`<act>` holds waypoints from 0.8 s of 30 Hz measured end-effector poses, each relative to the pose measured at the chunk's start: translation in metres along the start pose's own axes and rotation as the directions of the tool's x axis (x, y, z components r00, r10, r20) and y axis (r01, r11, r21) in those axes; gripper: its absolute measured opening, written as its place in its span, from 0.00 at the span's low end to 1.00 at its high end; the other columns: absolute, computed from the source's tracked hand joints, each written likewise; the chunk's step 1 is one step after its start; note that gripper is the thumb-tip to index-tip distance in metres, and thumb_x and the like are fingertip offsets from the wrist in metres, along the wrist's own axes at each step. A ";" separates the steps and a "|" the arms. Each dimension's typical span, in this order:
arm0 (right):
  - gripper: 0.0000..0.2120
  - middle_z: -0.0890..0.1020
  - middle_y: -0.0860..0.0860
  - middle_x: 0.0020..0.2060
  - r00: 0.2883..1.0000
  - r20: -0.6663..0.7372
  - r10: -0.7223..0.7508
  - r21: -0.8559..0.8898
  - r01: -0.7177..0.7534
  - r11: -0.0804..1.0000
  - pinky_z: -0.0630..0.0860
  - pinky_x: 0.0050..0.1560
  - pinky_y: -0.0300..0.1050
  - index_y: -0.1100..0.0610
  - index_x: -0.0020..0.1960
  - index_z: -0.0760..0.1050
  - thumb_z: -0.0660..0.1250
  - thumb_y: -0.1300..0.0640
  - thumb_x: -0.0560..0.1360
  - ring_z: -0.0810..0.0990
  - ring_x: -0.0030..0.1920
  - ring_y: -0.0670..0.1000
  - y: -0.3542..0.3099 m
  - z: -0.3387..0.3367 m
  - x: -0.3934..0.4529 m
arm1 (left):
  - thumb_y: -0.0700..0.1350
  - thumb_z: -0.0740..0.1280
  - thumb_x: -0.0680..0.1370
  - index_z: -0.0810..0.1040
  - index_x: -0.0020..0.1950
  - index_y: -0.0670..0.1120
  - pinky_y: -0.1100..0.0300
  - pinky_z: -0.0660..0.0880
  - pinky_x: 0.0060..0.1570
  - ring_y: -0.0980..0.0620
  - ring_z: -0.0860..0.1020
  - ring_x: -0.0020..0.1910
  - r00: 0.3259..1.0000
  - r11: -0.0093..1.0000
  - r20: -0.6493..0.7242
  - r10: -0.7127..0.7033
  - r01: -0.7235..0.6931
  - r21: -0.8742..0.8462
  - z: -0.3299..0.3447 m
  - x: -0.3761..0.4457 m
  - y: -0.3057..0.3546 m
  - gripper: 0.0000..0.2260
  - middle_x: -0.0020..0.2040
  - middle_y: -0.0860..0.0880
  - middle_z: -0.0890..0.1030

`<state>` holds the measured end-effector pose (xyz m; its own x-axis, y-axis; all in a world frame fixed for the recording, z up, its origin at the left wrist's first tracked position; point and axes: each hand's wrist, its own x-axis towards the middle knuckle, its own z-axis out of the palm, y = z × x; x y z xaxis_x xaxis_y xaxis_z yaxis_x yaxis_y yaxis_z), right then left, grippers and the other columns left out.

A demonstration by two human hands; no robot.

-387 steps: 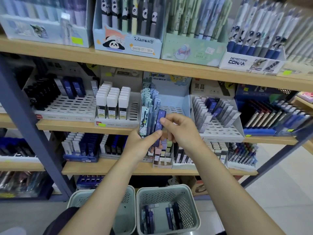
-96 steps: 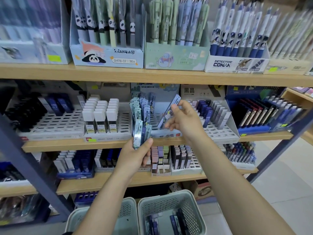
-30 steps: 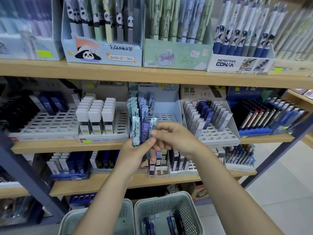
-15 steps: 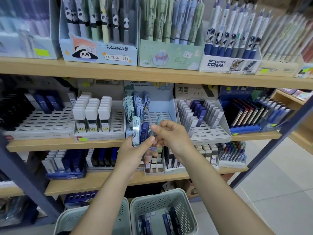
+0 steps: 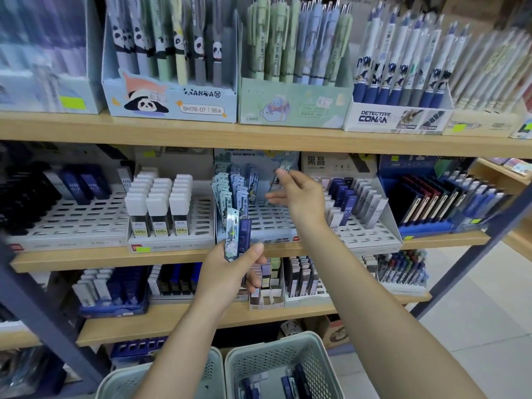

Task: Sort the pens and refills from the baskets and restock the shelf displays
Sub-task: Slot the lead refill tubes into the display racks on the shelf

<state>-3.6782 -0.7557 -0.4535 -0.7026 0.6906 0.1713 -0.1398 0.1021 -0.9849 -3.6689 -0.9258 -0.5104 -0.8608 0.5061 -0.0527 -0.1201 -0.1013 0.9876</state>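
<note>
My left hand (image 5: 230, 272) grips a small bunch of slim refill cases (image 5: 236, 236), one pale printed and one dark blue, upright in front of the middle shelf. My right hand (image 5: 299, 194) is raised over the pale blue slotted display tray (image 5: 267, 223) and pinches a single pale printed refill case (image 5: 280, 174), tilted, above the tray's free slots. Several matching cases (image 5: 233, 188) stand in the tray's left columns. Below, a grey basket (image 5: 316, 358) holds a few dark blue refill cases (image 5: 290, 383).
A second grey basket (image 5: 207, 372) sits left of the first. White lead boxes (image 5: 161, 203) and grey-blue HB cases (image 5: 354, 203) flank the tray. Pen display boxes line the top shelf (image 5: 259, 136). A dark steel upright (image 5: 472, 260) slants at right.
My right hand has pulled one case from the bunch in my left hand and lifted it up and right toward the tray. The left hand stayed low with the rest.
</note>
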 end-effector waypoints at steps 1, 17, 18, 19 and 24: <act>0.07 0.84 0.56 0.38 1.000 0.005 -0.001 0.005 0.001 1.000 0.84 0.44 0.45 0.56 0.54 0.78 0.66 0.53 0.81 0.85 0.36 0.51 0.004 0.002 0.007 | 0.43 0.71 0.79 0.79 0.52 0.41 0.61 0.74 0.24 0.51 0.76 0.25 1.000 1.000 0.005 0.002 -0.002 0.007 0.001 0.000 0.000 0.06 0.39 0.44 0.85; 0.09 0.81 0.54 0.32 0.996 0.055 0.071 -0.093 -0.065 0.994 0.78 0.52 0.53 0.54 0.45 0.73 0.61 0.54 0.83 0.81 0.39 0.54 0.024 0.014 0.039 | 0.44 0.72 0.78 0.80 0.50 0.43 0.61 0.75 0.26 0.51 0.77 0.26 1.000 0.998 0.014 0.011 -0.011 0.057 0.003 0.007 -0.001 0.05 0.40 0.44 0.85; 0.08 0.81 0.54 0.32 0.996 0.068 0.064 -0.099 -0.057 0.993 0.79 0.52 0.53 0.53 0.45 0.74 0.62 0.54 0.83 0.81 0.39 0.54 0.023 0.014 0.038 | 0.44 0.72 0.78 0.80 0.50 0.43 0.61 0.74 0.26 0.51 0.77 0.26 1.000 0.998 0.013 0.012 -0.013 0.057 0.003 0.007 -0.001 0.05 0.40 0.44 0.85; 0.08 0.81 0.54 0.32 0.996 0.076 0.055 -0.097 -0.047 0.994 0.79 0.52 0.53 0.52 0.45 0.74 0.62 0.54 0.83 0.81 0.38 0.53 0.023 0.015 0.037 | 0.43 0.72 0.78 0.80 0.50 0.43 0.61 0.74 0.26 0.51 0.76 0.26 1.000 0.998 0.011 0.012 -0.013 0.056 0.004 0.007 -0.001 0.05 0.40 0.44 0.85; 0.07 0.82 0.52 0.30 0.996 0.073 0.058 -0.121 -0.049 0.991 0.79 0.54 0.57 0.49 0.46 0.76 0.64 0.52 0.82 0.81 0.39 0.54 0.025 0.016 0.037 | 0.43 0.72 0.79 0.80 0.49 0.44 0.61 0.74 0.26 0.51 0.76 0.25 1.000 0.999 0.009 0.009 -0.009 0.051 0.005 0.005 -0.003 0.04 0.40 0.44 0.85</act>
<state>-3.7186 -0.7387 -0.4715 -0.7588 0.6411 0.1148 -0.0193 0.1540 -0.9879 -3.6707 -0.9184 -0.5129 -0.8573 0.5130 -0.0426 -0.0867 -0.0623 0.9943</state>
